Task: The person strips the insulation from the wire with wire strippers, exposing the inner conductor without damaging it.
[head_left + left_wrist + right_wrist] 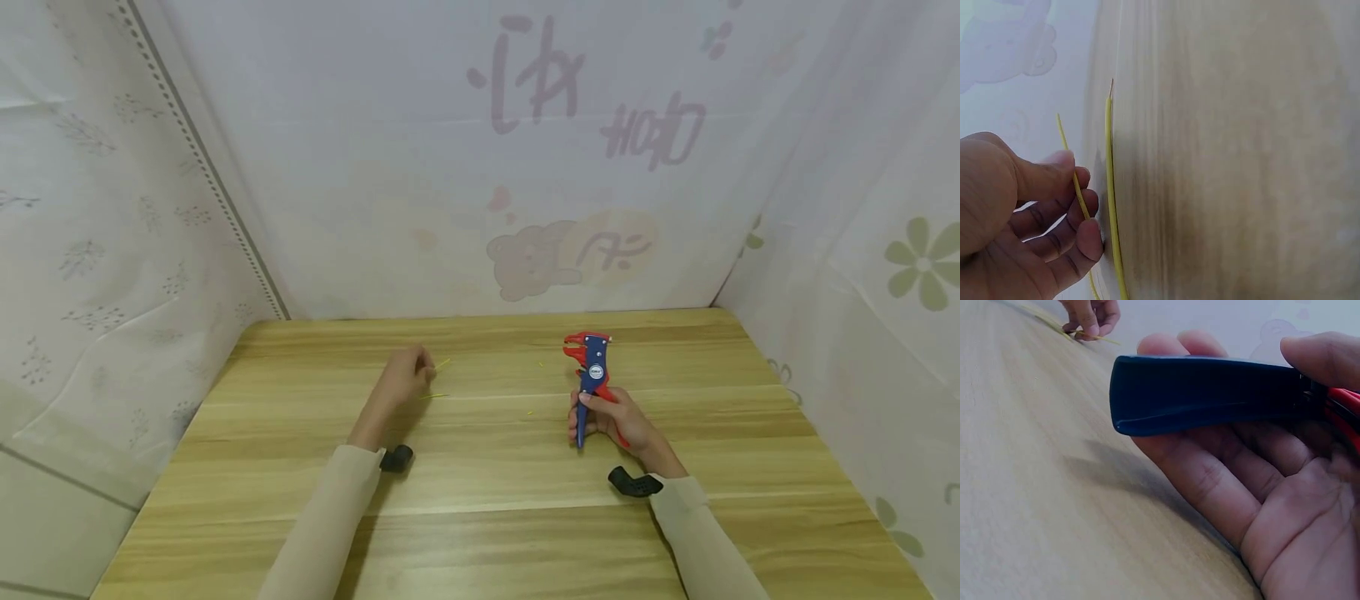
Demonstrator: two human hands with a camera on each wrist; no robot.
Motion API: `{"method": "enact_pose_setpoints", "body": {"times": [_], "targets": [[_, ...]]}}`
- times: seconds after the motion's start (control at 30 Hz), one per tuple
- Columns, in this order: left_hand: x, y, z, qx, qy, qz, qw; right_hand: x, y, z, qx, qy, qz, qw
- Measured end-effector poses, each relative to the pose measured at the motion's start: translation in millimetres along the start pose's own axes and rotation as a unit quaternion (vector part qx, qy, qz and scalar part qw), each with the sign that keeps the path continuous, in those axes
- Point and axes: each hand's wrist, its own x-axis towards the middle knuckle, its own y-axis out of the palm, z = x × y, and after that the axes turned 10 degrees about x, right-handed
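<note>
Left hand (403, 377): thumb and fingers pinching the held wire (1080, 194) (thin, yellow); left of centre, lower half of the head view.
Loose wire (1112, 194): on the table (487, 492), just beside the left hand; bare tip uppermost in the left wrist view.
Right hand (626, 423): thumb and fingers holding the tool (594, 371) by its handles; right of centre.
Bits (530, 412): two, yellow; between the hands.

Head view: above, facing forward and down over bench (480, 542). Wrist views: close in, bench tilted; both catch left hand (1035, 219).
</note>
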Motion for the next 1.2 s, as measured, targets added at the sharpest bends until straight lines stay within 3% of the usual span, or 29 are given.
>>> {"method": "enact_pose_setpoints", "body": {"times": [0.57, 0.9, 1.2], "targets": [[-13.9, 1.8, -14.0, -0.028, 0.044, -0.039, 0.9979, 2.2, 5, 1, -0.017, 0.006, -0.009, 0.9998], [-21.2, 4.4, -26.8, -0.021, 0.039, -0.047, 0.9979, 5.8, 14, -2, -0.007, 0.014, 0.013, 0.9998], [-26.6, 3.4, -37.2, -0.034, 0.064, -0.045, 0.9963, 6.8, 18, -4, -0.014, 0.023, 0.019, 0.9995]]}}
